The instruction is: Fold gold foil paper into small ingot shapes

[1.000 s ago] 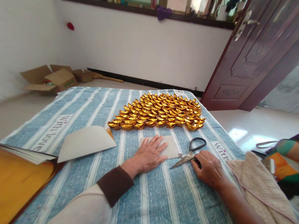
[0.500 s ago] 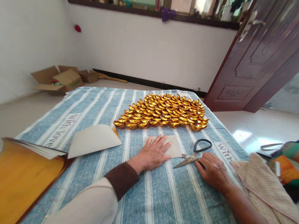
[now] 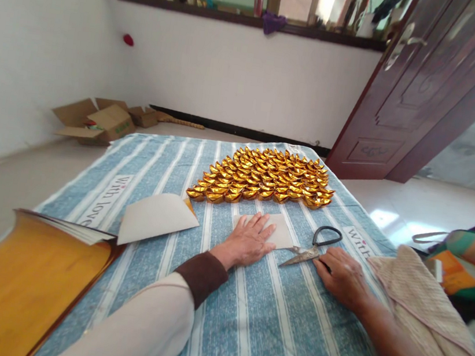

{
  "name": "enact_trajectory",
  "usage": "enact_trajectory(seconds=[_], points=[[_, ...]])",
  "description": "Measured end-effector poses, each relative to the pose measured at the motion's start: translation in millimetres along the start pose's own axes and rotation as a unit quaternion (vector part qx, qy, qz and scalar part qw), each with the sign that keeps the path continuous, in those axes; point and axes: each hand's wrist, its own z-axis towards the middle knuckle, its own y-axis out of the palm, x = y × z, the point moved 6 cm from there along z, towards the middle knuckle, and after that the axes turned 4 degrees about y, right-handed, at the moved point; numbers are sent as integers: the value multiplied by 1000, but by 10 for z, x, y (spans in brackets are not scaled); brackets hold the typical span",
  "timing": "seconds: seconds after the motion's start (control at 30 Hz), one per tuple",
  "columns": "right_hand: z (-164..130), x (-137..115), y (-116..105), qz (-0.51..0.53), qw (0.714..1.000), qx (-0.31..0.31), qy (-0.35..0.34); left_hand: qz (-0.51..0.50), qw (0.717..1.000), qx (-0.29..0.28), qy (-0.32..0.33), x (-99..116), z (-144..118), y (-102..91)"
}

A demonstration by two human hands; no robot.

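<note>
Pressing flat, the left hand pins a folded pale sheet to the striped cloth, fingers spread (probably creasing it); right hand rests loosely open beside the scissors, touching them ungripped, near gold ingots.

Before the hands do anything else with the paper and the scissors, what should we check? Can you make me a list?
1. Left hand flat on the folded paper: ok.
2. Right hand touching the scissors: ok, fingertips at the handle side.
3. Scissors blades closed: ok, they look shut.
4. Fingers through the scissor loops: not ok, loops are free.
5. Gold ingots apart from the paper: ok.
6. Paper fold lined up under the palm: cannot tell.
</note>
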Motion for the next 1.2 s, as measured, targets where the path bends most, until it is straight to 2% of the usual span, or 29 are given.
enact_trajectory(seconds=[0.27,0.6,0.9,1.2], points=[[125,-151,4,3,999,32,-23,-1,1000,-6,-2,-10,4,2],[-81,-146,-49,14,999,40,-10,-7,1000,-19,-12,26,-12,-46],[118,-297,12,6,999,45,-12,-14,1000,-20,-9,8,4,-20],[-51,-309,-36,10,998,51,-18,-17,999,-32,-12,45,-16,-70]])
